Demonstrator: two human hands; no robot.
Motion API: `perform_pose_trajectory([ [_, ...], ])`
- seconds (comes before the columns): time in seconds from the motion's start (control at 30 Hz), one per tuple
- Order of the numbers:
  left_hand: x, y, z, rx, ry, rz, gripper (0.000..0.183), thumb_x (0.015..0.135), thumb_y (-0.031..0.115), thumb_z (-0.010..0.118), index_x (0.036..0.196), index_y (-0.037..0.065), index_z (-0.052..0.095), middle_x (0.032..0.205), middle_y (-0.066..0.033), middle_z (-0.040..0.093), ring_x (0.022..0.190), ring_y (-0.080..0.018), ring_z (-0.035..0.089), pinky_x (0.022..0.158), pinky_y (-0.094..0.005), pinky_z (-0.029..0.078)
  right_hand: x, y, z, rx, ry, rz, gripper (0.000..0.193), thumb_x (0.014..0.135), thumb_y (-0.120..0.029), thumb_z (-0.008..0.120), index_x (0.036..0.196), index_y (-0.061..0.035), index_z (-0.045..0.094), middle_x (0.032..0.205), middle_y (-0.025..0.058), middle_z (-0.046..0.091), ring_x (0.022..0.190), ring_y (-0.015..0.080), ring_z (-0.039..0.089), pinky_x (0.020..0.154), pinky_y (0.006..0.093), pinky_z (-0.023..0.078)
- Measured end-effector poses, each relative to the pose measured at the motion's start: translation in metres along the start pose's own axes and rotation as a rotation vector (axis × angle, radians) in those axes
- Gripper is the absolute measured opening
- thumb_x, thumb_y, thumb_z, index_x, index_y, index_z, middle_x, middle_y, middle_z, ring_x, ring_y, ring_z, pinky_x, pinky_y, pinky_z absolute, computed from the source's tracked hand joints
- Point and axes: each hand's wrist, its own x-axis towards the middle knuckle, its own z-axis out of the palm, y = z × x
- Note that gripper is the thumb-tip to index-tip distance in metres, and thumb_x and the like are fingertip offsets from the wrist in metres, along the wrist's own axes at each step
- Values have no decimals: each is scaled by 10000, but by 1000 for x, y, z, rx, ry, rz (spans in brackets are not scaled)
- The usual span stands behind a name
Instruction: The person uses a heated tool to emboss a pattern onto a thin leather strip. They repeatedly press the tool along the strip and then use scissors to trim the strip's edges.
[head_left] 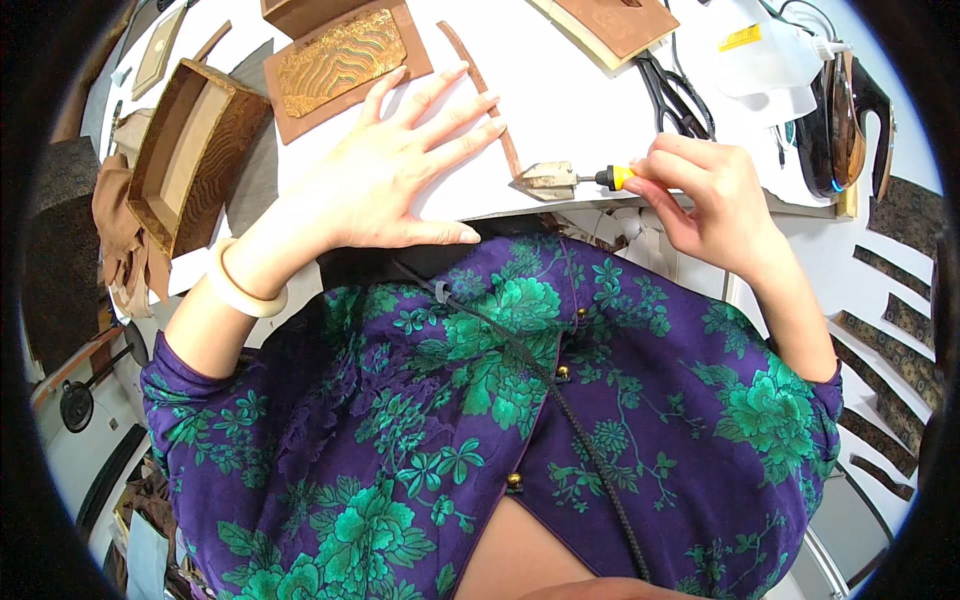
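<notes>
My left hand (pixel 385 170) lies palm down on the white work surface with its fingers spread. Two of its fingertips reach a narrow brown strip (pixel 510 153), which looks like leather. A small metal tool with a pointed, trowel-like blade (pixel 548 181) and a yellow and black handle is pinched in the fingers of my right hand (pixel 705 190). The blade's point is at the near end of the strip; whether it presses on it I cannot tell. Beyond my left fingers is a gold-patterned panel (pixel 342 62) on a brown sheet (pixel 412 52).
An open patterned box (pixel 190 160) stands at the left beside brown scraps (pixel 128 225). Black-handled scissors (pixel 668 92), a translucent bottle (pixel 770 60) and a dark appliance (pixel 842 130) lie to the right. Patterned strips (pixel 885 345) hang or lie at the far right.
</notes>
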Motion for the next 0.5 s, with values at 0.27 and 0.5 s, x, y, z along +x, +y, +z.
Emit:
perform_pose_trajectory([
  [0.27, 1, -1, 1, 8, -45, -2, 1072, 937, 806, 658, 1771, 197, 369, 1843, -83, 321, 1719, -416, 169, 1350, -690, 109, 16, 18, 15, 18, 174, 42, 188, 979, -164, 804, 896, -71, 664, 814, 84, 658, 676, 316, 680, 597, 420, 521],
  [0.5, -1, -3, 4, 9, -20, 0, 1053, 940, 822, 630, 1757, 198, 399, 1831, -82, 348, 1721, -394, 181, 1345, -694, 115, 8, 5, 9, 14, 44, 6, 124, 953, -80, 802, 922, -31, 692, 826, 103, 659, 678, 314, 691, 595, 403, 530],
])
